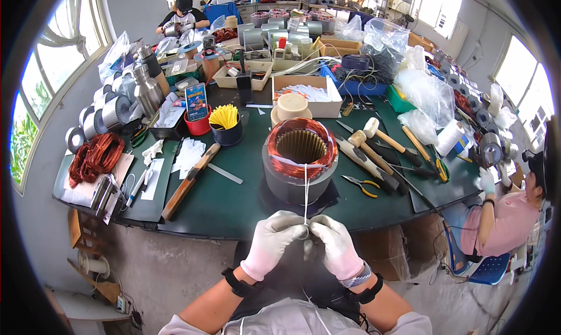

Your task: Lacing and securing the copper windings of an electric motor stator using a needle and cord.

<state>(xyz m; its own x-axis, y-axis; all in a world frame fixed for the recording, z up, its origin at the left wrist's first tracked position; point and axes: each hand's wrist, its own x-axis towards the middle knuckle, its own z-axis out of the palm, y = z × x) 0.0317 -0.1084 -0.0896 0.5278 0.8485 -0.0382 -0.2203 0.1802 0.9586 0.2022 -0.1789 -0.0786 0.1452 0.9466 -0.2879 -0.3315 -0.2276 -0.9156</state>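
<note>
A motor stator [286, 183] with a grey shell and copper windings stands upright on the green table in front of me. From the front of its windings a thin white cord [307, 197] runs straight down toward me, past the table edge. My left hand [273, 241], in a white glove, pinches this cord between thumb and fingers. Just beside it my right hand [336, 247], gloved too, has thumb and finger closed on the same cord. A small loop of cord shows between the fingertips. Whether a knot is there is too small to tell.
Right of the stator lie yellow-handled pliers [362, 186], wooden sticks and mallets [368, 129]. On the left are a wooden stick [190, 181], copper coils [96, 159] and a black cup [228, 135] of yellow strips. A co-worker in pink [502, 224] sits at the right.
</note>
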